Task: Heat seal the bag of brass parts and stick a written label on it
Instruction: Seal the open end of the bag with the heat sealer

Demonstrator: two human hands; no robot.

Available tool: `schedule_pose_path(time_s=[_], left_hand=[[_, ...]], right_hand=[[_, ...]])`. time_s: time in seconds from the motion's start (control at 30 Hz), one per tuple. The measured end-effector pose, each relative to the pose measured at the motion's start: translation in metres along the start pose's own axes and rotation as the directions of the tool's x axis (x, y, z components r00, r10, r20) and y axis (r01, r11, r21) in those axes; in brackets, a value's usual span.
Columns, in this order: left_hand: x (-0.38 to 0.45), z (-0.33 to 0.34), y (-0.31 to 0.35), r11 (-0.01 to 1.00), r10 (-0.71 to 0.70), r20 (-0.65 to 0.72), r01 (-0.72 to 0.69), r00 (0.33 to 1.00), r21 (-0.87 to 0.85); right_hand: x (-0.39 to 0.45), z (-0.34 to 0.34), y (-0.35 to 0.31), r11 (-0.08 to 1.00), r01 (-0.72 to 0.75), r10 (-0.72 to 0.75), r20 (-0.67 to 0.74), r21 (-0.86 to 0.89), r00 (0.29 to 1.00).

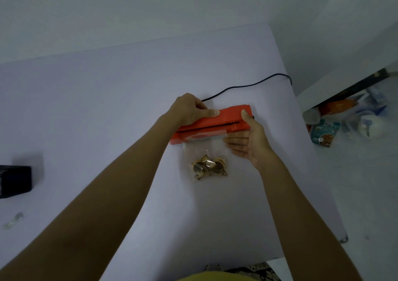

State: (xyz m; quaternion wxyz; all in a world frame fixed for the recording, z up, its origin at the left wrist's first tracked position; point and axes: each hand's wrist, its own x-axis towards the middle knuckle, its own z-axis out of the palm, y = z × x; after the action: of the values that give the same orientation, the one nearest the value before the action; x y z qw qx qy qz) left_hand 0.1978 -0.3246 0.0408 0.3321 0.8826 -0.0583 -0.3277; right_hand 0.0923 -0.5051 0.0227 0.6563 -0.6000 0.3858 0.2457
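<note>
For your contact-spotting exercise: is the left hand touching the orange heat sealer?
Touching. The head view shows the left hand pressing the heat sealer, thumb flat on its top.

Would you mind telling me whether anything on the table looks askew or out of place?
Nothing on the table looks spilled or damaged. The orange sealer sits at a slant, with the bag's top edge in its slot and the brass parts bunched at the bottom. A small clear scrap lies alone near the left edge.

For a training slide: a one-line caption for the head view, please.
Left hand presses the orange heat sealer onto the clear bag of brass parts; right hand steadies it.
</note>
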Motion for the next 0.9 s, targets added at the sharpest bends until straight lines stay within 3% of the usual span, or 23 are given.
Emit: schedule_pose_path(time_s=[0.9], left_hand=[[-0.0003,-0.0018,-0.0003,1.000,-0.009,0.000,0.009,1.000,-0.005]], right_hand=[[-0.0026,-0.0021,-0.0037,0.999,-0.038,0.037,0.038,0.020,0.999]])
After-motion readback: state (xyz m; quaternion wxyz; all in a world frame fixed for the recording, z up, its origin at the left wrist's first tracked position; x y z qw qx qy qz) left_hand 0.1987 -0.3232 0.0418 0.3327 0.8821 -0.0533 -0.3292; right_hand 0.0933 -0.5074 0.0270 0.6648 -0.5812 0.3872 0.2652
